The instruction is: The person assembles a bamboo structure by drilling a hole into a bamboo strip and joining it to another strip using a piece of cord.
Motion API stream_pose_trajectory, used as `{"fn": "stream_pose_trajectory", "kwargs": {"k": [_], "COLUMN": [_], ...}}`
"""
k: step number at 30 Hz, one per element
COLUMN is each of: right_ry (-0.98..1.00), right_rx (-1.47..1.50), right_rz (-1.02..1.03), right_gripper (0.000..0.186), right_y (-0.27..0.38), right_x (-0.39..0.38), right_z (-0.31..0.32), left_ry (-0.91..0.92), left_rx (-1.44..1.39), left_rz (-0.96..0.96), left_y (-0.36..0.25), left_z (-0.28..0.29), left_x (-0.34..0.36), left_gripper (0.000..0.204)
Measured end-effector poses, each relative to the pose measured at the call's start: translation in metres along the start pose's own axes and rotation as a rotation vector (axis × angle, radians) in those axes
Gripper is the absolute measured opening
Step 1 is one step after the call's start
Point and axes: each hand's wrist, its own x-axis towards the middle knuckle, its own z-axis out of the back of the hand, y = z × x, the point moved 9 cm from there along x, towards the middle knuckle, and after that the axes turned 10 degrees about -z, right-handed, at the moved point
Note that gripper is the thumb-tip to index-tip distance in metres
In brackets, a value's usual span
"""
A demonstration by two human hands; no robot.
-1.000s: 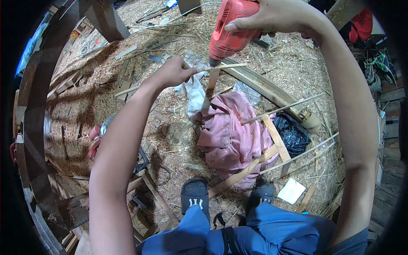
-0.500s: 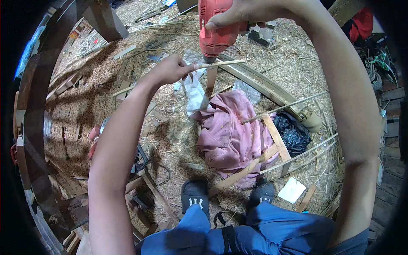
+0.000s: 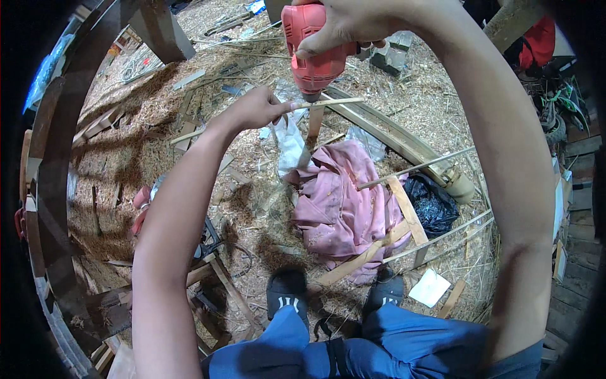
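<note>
My right hand (image 3: 350,28) is wrapped round a red power drill (image 3: 314,63), which points downward at the top of the view. Its dark chuck (image 3: 310,97) meets a thin wooden strip (image 3: 334,102); whether a bit has entered the wood is hidden. From the left, my left hand (image 3: 262,107) pinches one end of this strip between thumb and fingers, and the other end sticks out to the right past the chuck. Below the strip, a flat upright piece of wood (image 3: 315,120) shows behind a crumpled pale plastic sheet (image 3: 290,148).
A pink cloth (image 3: 344,202) lies ahead of my feet, with a wooden frame (image 3: 407,205) over its right side. Beside it are a black plastic bag (image 3: 431,205) and a long beam (image 3: 391,136). Wood shavings cover the ground. A curved timber (image 3: 53,177) rises at the left.
The drill and my right hand have shifted slightly left and tilted a little. The strip stays pinched in my left hand under the chuck, and the view has moved slightly.
</note>
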Motion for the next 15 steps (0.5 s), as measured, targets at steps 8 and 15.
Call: {"fn": "stream_pose_trajectory", "kwargs": {"k": [8,15], "right_ry": [-0.049,-0.019], "right_rx": [-0.08,-0.048], "right_rz": [-0.011,-0.046], "right_gripper": [0.051,0.049], "right_y": [0.008,0.007], "right_x": [-0.002,0.0], "right_z": [0.004,0.007], "left_ry": [0.012,-0.005], "left_rx": [0.003,0.001], "left_rz": [-0.041,0.001], "left_y": [-0.007,0.003], "left_z": [0.002,0.002], "left_x": [-0.003,0.006], "left_gripper": [0.066,0.065]}}
